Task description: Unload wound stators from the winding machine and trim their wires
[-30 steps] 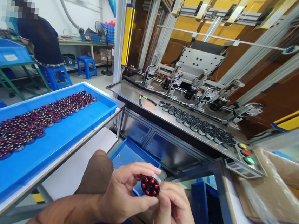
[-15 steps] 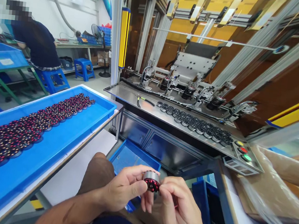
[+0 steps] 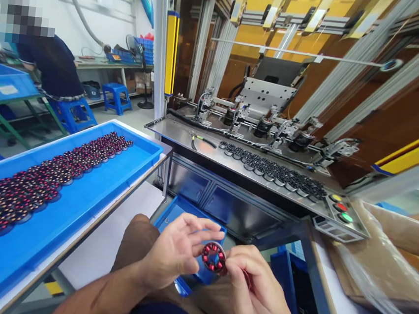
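Observation:
A motor stator (image 3: pixel 205 264), a ring with red wire coils around an open centre, is held above my lap with its coil side facing me. My right hand (image 3: pixel 258 290) pinches it at the right edge between thumb and fingers, and red wire shows at the palm. Just left of the ring, my left hand (image 3: pixel 172 252) is open, thumb and fingers spread apart. Whether a fingertip behind the ring touches it, I cannot tell.
Rows of wound stators (image 3: pixel 50 178) lie in a blue tray (image 3: pixel 92 180) at left. Ahead, dark stator cores (image 3: pixel 271 170) and pliers (image 3: pixel 199 140) rest on the machine's metal ledge (image 3: pixel 176 133). Push buttons (image 3: pixel 340 207) and a plastic-lined box (image 3: pixel 386 243) are at right. A person (image 3: pixel 53 63) sits far left.
My left fingers have come off the stator and spread. The stator has tilted so its coil face and open centre turn toward me, still in my right hand.

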Demonstrator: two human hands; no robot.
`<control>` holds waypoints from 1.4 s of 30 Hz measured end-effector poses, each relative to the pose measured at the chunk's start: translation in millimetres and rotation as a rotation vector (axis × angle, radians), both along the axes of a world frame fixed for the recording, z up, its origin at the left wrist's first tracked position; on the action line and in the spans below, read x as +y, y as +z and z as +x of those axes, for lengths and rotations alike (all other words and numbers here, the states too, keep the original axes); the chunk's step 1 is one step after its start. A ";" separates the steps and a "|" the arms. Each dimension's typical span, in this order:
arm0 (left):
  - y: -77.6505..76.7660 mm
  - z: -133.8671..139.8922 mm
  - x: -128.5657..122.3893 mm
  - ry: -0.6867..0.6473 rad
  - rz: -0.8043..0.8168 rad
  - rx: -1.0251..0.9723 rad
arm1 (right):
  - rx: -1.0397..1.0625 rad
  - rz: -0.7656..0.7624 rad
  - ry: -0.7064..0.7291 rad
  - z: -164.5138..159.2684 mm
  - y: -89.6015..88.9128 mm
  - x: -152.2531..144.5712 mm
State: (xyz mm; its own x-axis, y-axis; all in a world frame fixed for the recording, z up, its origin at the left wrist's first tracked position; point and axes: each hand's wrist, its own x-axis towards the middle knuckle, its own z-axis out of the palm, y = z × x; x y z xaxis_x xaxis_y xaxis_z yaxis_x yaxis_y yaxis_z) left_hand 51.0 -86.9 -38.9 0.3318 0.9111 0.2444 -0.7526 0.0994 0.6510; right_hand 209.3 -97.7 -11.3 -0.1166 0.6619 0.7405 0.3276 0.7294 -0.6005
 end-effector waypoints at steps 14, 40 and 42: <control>-14.5 4.6 -3.3 0.175 0.243 0.376 | 0.264 -0.321 -0.032 -8.7 -19.2 -5.5; -3.6 -15.4 -6.4 0.355 0.521 0.713 | 0.532 -0.729 0.166 -12.3 -29.6 1.0; -3.8 -17.1 -5.1 0.266 0.463 0.598 | 0.321 -0.517 0.118 -5.6 -24.3 1.8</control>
